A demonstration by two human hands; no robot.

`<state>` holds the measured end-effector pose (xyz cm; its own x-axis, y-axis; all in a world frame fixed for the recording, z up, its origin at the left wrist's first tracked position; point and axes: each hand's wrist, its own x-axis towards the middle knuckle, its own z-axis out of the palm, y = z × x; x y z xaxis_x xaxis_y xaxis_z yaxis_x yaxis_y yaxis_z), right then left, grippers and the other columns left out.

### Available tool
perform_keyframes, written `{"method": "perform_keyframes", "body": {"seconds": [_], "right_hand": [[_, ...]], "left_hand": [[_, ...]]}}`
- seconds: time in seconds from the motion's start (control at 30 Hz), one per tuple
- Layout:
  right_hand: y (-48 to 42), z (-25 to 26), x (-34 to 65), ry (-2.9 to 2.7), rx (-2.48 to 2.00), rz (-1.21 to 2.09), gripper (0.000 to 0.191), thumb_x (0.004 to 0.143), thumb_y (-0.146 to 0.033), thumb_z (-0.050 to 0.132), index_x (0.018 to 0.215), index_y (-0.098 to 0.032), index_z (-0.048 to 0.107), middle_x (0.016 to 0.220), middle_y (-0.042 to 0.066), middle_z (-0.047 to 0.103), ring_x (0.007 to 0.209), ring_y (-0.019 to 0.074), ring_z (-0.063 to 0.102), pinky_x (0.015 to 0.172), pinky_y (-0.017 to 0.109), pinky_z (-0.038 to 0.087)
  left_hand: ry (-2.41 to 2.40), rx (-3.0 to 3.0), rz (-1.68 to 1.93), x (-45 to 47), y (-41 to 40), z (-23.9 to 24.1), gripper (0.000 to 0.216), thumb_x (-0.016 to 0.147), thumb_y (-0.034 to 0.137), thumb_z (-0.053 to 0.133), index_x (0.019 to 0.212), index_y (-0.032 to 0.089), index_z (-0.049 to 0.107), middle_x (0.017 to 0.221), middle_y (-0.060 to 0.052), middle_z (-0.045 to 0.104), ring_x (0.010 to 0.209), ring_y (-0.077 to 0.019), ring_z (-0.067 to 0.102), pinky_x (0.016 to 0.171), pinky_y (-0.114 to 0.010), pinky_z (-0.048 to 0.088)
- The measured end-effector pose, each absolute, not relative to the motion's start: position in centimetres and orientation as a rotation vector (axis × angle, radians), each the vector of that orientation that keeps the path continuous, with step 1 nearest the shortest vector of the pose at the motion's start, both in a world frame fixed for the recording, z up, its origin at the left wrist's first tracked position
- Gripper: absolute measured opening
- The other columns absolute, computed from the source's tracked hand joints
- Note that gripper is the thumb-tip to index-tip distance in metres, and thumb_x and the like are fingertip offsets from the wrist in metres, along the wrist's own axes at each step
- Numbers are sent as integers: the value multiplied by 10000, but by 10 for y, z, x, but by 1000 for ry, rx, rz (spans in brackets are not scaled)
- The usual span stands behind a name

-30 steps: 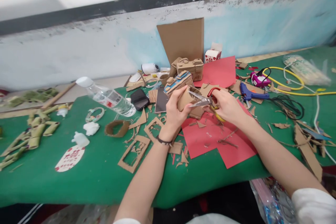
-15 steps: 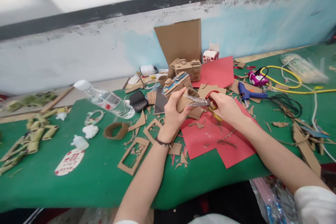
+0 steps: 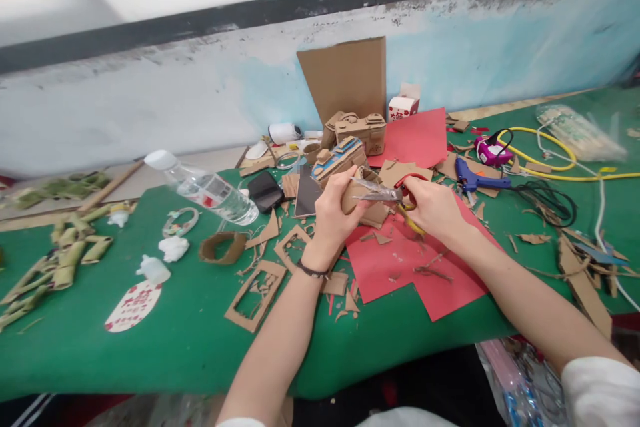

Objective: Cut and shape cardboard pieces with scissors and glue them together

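My left hand (image 3: 336,210) is closed around a small curved piece of cardboard (image 3: 351,195), partly hidden by the fingers. In my right hand (image 3: 434,207) is a pair of scissors (image 3: 384,193) with red and yellow handles. Its blades point left, slightly apart, and lie across the cardboard piece. Just behind my hands stands a cardboard model with blue strips (image 3: 340,159). A camera-shaped cardboard model (image 3: 364,133) is farther back. Beneath my hands lie red paper (image 3: 385,273) and cardboard scraps (image 3: 383,238).
A water bottle (image 3: 210,193) stands at left, near a black box-like object (image 3: 265,191). Cut cardboard frames (image 3: 255,297) lie in front. At right are a blue glue gun (image 3: 477,178), a yellow cable (image 3: 565,145) and dark cords (image 3: 550,200). Bamboo pieces (image 3: 67,260) lie far left.
The scissor blades have spread apart a little over the cardboard piece. Both hands keep nearly the same place, and the whole view has shifted slightly.
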<state>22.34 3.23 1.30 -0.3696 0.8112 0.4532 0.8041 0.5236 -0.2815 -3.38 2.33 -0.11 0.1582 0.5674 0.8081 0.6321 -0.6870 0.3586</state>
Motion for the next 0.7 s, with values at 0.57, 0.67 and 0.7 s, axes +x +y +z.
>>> {"method": "perform_keyframes", "body": {"seconds": [0.57, 0.67, 0.7], "right_hand": [[33, 4, 220, -2141, -1396, -100, 239, 1000, -444, 629, 901, -230, 667, 729, 71, 734, 639, 215, 622, 639, 340, 229], [38, 3, 222, -2081, -1342, 10, 245, 1019, -460, 628, 927, -234, 650, 745, 57, 715, 666, 215, 625, 637, 328, 266], [40, 3, 223, -2057, -1326, 60, 256, 1032, -476, 626, 943, -237, 642, 759, 53, 708, 676, 216, 621, 642, 324, 289]], "left_hand": [[-1199, -2325, -1447, -25, 20, 2, 667, 1015, 510, 790, 1581, 251, 550, 1420, -152, 741, 1307, -318, 747, 1115, -452, 624], [-1199, -2302, -1522, -23, 21, 2, 713, 1020, 519, 786, 1617, 255, 500, 1483, -151, 711, 1376, -317, 712, 1170, -469, 598], [-1206, -2293, -1550, -22, 21, 2, 735, 1021, 520, 785, 1634, 253, 480, 1505, -154, 695, 1402, -317, 696, 1185, -474, 590]]}}
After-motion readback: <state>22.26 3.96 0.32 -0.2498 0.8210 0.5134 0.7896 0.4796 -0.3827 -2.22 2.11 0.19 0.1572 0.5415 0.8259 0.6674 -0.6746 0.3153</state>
